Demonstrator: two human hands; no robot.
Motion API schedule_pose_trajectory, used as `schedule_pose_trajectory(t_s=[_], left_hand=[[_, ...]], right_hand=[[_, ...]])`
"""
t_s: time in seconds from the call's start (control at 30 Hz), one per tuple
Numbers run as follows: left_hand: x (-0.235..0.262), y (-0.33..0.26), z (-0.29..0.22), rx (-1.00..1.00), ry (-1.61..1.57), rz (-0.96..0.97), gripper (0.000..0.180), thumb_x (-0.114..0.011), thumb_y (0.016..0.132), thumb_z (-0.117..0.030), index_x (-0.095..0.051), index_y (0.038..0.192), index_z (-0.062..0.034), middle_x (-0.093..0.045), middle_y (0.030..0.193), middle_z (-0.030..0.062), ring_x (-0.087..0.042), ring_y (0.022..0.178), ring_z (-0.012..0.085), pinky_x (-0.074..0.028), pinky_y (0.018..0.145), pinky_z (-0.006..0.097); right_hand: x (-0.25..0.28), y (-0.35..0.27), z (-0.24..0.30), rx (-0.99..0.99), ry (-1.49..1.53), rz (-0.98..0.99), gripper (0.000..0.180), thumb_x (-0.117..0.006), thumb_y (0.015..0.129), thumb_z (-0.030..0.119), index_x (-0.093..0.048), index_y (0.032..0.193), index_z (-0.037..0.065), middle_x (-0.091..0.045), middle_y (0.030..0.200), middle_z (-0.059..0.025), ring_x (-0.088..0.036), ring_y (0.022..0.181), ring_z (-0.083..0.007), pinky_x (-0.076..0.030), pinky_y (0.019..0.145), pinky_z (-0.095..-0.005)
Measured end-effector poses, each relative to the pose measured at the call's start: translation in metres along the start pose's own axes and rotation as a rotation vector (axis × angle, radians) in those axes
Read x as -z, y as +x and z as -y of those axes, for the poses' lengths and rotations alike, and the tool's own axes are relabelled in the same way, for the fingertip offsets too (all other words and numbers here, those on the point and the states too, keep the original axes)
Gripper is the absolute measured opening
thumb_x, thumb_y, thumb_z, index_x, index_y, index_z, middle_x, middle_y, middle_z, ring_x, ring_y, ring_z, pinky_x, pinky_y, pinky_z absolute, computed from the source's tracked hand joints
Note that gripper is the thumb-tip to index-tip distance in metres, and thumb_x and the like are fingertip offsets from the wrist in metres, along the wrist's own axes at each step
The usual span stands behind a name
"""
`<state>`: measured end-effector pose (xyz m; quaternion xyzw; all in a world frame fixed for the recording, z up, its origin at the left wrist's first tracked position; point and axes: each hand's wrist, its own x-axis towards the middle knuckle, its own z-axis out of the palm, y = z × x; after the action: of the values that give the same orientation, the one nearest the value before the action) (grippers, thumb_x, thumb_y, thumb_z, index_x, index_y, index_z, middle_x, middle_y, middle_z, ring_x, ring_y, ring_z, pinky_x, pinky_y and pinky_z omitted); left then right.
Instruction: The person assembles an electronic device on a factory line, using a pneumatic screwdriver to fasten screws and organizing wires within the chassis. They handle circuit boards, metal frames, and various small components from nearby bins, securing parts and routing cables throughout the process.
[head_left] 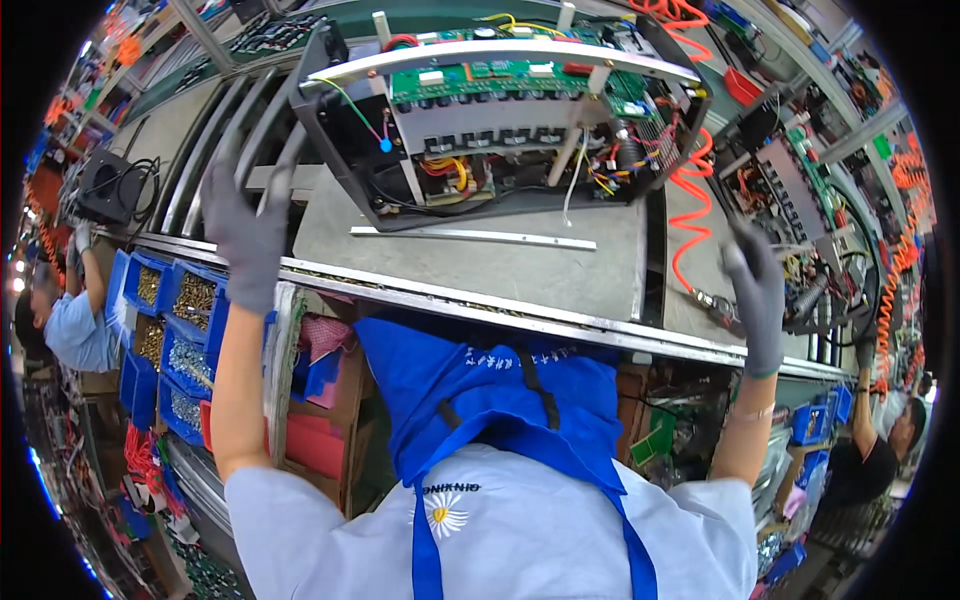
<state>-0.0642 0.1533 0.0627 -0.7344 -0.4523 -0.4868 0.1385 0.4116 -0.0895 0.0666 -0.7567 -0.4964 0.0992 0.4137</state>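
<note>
My left hand point(245, 230), in a grey glove, is raised over the metal rollers with its fingers spread and nothing in it. Off to the right, my right hand point(758, 300), gloved alike, hovers near an air tool point(715, 304) on a coiled orange hose point(690, 205). Its fingers look apart and slightly blurred; I see nothing held. Between the hands stands an open-topped machine chassis point(345, 150) with a green circuit board point(480, 82), coloured wires and a pale bar across its top. A thin metal strip point(475, 238) lies in front of it on a grey board point(560, 275).
Blue bins point(185, 340) of screws and small hardware stand at my left, below the bench rail point(450, 302). A second chassis point(785, 190) with exposed boards sits on the line to the right. One person point(80, 320) works at far left, another point(875, 445) at far right.
</note>
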Motion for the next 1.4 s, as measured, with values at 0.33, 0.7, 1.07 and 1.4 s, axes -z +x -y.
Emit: schedule_pose_trajectory(t_s=[0.33, 0.7, 1.07, 1.4], left_hand=[[-0.085, 0.052, -0.05, -0.431, 0.236, -0.191, 0.056, -0.056, 0.088, -0.06, -0.068, 0.116, -0.0138, -0.067, 0.113, 0.0017, -0.057, 0.11, 0.0229, -0.036, 0.101, 0.041], [-0.149, 0.097, 0.004, -0.489, 0.278, -0.185, 0.037, -0.066, 0.077, -0.029, -0.06, 0.11, -0.0128, -0.06, 0.101, 0.014, -0.056, 0.098, 0.0341, -0.044, 0.088, 0.047], [-0.206, -0.021, -0.01, 0.173, -0.015, -0.109, 0.04, -0.057, 0.088, -0.031, -0.057, 0.117, -0.0025, -0.059, 0.109, 0.023, -0.055, 0.103, 0.037, -0.043, 0.089, 0.051], [-0.134, -0.16, -0.048, -0.085, -0.184, 0.689, 0.015, -0.069, 0.077, -0.021, -0.066, 0.09, -0.0143, -0.064, 0.111, 0.0077, -0.054, 0.114, 0.0281, -0.04, 0.097, 0.047]], right_hand=[[-0.052, 0.268, 0.079, 0.616, -0.098, 0.151, 0.048, -0.061, 0.09, 0.022, -0.053, 0.128, -0.005, -0.062, 0.116, -0.0086, -0.059, 0.107, -0.0196, -0.048, 0.091, -0.0309], [-0.128, 0.32, -0.032, -0.029, 1.14, 0.233, 0.037, -0.058, 0.091, 0.022, -0.062, 0.12, 0.0, -0.064, 0.112, -0.0075, -0.059, 0.102, -0.0141, -0.045, 0.093, -0.0281], [-0.137, 0.249, 0.009, 0.186, 0.714, -0.199, 0.029, -0.062, 0.089, 0.027, -0.067, 0.103, 0.001, -0.064, 0.085, -0.0008, -0.055, 0.08, -0.0132, -0.043, 0.072, -0.0273], [-0.133, 0.251, -0.004, 0.016, 0.896, 0.051, 0.045, -0.054, 0.095, 0.039, -0.062, 0.118, 0.001, -0.064, 0.102, -0.0059, -0.058, 0.093, -0.0139, -0.046, 0.084, -0.0272]])
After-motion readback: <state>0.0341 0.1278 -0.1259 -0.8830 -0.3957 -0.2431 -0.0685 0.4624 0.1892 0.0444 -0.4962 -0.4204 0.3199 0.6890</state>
